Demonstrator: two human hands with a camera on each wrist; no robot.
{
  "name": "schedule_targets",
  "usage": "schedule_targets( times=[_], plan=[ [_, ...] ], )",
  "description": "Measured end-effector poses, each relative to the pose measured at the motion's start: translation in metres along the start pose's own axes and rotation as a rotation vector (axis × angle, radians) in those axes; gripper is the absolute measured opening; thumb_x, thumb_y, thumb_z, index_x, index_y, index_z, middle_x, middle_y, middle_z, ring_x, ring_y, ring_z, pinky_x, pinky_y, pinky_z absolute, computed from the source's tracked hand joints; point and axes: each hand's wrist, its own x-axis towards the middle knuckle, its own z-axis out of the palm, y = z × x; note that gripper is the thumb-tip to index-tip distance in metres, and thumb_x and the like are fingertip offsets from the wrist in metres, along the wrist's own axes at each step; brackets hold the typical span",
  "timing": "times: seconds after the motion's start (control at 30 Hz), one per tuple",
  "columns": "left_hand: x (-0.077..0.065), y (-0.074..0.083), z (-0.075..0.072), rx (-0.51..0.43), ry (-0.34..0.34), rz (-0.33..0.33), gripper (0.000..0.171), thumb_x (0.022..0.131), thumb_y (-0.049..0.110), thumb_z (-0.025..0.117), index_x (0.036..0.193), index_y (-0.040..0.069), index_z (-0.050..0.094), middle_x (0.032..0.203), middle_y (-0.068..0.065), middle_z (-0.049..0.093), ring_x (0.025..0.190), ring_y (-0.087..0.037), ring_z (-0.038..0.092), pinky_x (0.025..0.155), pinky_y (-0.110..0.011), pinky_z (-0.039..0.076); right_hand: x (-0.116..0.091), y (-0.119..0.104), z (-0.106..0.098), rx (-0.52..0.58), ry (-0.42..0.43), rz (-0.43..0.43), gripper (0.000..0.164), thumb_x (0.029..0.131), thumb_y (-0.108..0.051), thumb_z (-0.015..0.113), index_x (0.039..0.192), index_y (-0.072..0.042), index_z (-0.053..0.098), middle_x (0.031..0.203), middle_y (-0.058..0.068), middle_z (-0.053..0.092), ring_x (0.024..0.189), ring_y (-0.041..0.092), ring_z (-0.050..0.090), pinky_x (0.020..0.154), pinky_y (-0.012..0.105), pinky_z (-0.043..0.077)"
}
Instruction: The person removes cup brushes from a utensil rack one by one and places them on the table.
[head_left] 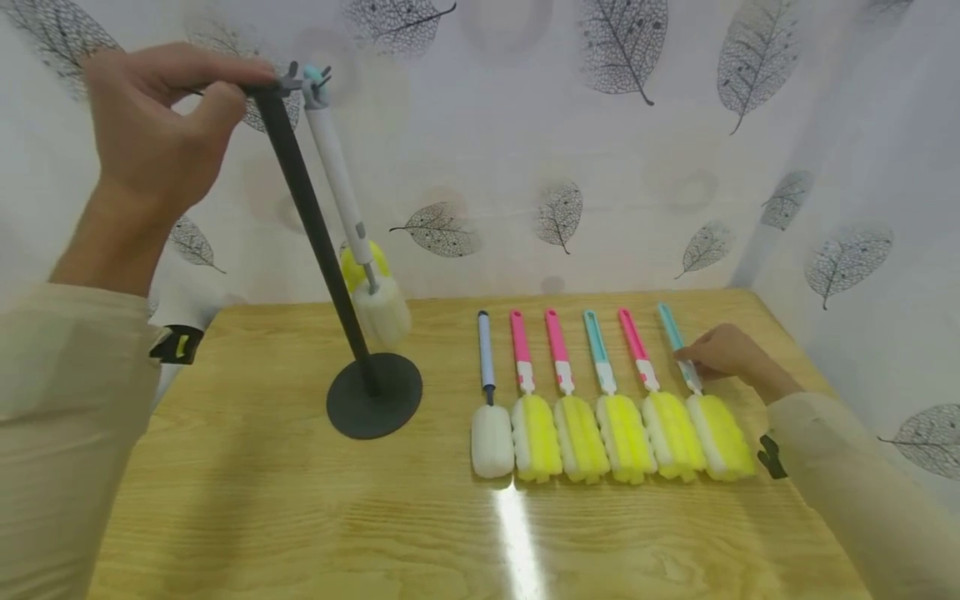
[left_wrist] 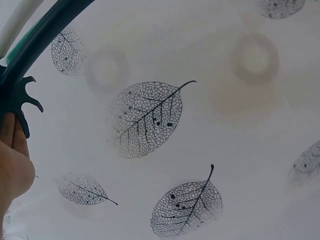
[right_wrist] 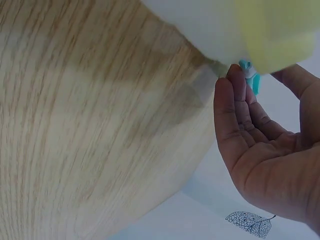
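Observation:
In the head view my left hand (head_left: 161,125) holds the hooked top of a dark stand (head_left: 307,200), whose round base (head_left: 375,396) is on the table at left. A white-handled sponge brush (head_left: 337,171) hangs from a hook, head down, with a yellow sponge (head_left: 375,257) partly hidden behind it. The left wrist view shows the fingers under the dark hooks (left_wrist: 20,97). At the right end of a row of brushes, my right hand (head_left: 723,350) pinches the white neck of a turquoise-handled bottle brush (head_left: 722,437), whose head is yellow and white.
Left of that brush lie pink-handled bottle brushes (head_left: 637,354), another turquoise-handled one (head_left: 596,342) and a brush with a pale blue handle and white sponge (head_left: 492,442). Handles point to the far edge of the wooden table (head_left: 247,500). A leaf-patterned curtain (head_left: 495,150) stands behind.

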Motion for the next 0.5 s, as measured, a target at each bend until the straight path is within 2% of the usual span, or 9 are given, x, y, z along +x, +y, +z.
schedule_targets(
  times=[0.13,0.17,0.23,0.3,0.4,0.5],
  plan=[
    [-0.0005,0.0027,0.002,0.076,0.025,0.013,0.029,0.078,0.003,0.044,0.086,0.007,0.072,0.085,-0.002,0.068,0.074,0.0,0.059,0.066,-0.015,0.036,0.0028,-0.0002,0.0016,-0.055,-0.003,-0.01,0.042,0.081,-0.031,0.061,0.09,0.01,0.063,0.076,0.006,0.063,0.069,0.017,0.062,0.067,0.036,0.049],
    [-0.0005,0.003,0.0025,0.111,0.028,0.021,0.03,0.078,0.004,0.044,0.087,0.008,0.072,0.085,-0.001,0.068,0.067,0.002,0.056,0.062,-0.014,0.034,0.0032,-0.0004,0.002,-0.069,-0.006,-0.012,0.042,0.081,-0.031,0.06,0.088,0.01,0.063,0.074,0.005,0.062,0.067,0.017,0.061,0.067,0.035,0.048],
    [0.0,0.0041,0.0032,0.171,0.028,0.027,0.03,0.08,0.007,0.044,0.088,0.01,0.072,0.086,-0.001,0.068,0.068,0.004,0.053,0.064,-0.014,0.034,0.0035,-0.0003,0.003,-0.089,-0.011,-0.017,0.04,0.081,-0.031,0.06,0.085,0.008,0.064,0.07,0.005,0.06,0.065,0.016,0.059,0.065,0.034,0.048],
    [0.0007,0.0048,0.0033,0.236,0.014,0.049,0.03,0.081,0.009,0.043,0.091,0.01,0.071,0.086,-0.003,0.068,0.07,0.0,0.053,0.065,-0.013,0.033,0.0034,-0.0001,0.0042,-0.108,-0.016,-0.021,0.037,0.082,-0.03,0.059,0.081,0.007,0.063,0.066,0.004,0.057,0.062,0.015,0.056,0.063,0.032,0.047],
    [0.0011,0.0063,0.0027,0.319,0.004,0.081,0.032,0.081,0.011,0.041,0.093,0.011,0.071,0.086,-0.006,0.068,0.074,-0.015,0.056,0.066,-0.013,0.03,0.0028,-0.0002,0.0058,-0.128,-0.02,-0.033,0.035,0.083,-0.031,0.057,0.076,0.003,0.062,0.059,0.001,0.051,0.057,0.013,0.051,0.059,0.03,0.045],
    [0.0002,0.0079,0.0018,0.39,-0.011,0.122,0.033,0.08,0.01,0.04,0.095,0.01,0.07,0.089,-0.008,0.067,0.064,-0.024,0.053,0.057,-0.015,0.024,0.0026,-0.0003,0.0073,-0.134,-0.03,-0.035,0.041,0.085,-0.038,0.054,0.067,-0.001,0.057,0.05,-0.001,0.041,0.048,0.011,0.039,0.055,0.029,0.04]
  ],
)
